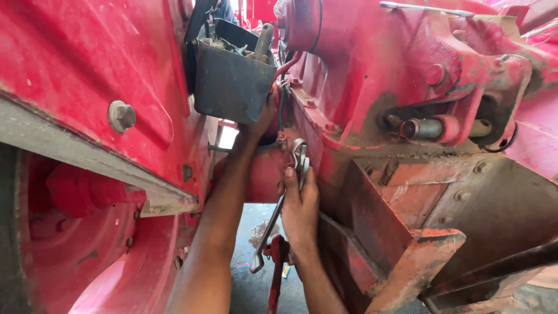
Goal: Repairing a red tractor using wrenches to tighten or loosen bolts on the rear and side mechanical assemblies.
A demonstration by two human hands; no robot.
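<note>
- Red-painted machinery fills the scene, shot from low down, with a strip of dark concrete floor (250, 279) showing between the parts.
- Nearest the camera, two bare forearms rise from the bottom edge into the gap between the large red body panel (75, 64) on the left and the red casting (395, 58) on the right.
- Right hand (299, 206) is clenched around a steel wrench (279, 212), held about mid-shaft; its upper end sits against the casting beside a thin black hose (282, 110), and its lower ring end hangs free below the wrist, over the floor.
- Left hand (258, 125) reaches higher, its fingers pressed up under a dark grey metal box (232, 84); whether it grips anything there cannot be told, as the fingertips are hidden.
- Just right of the hands, a worn orange-red bracket (407, 250) juts out from the casting.
- Further left, a heavy bolt head (121, 115) stands on the body panel above a grey steel rail (70, 148).
- Farthest back and to the right, a short steel pin (423, 128) pokes from a greasy hole in the casting.
</note>
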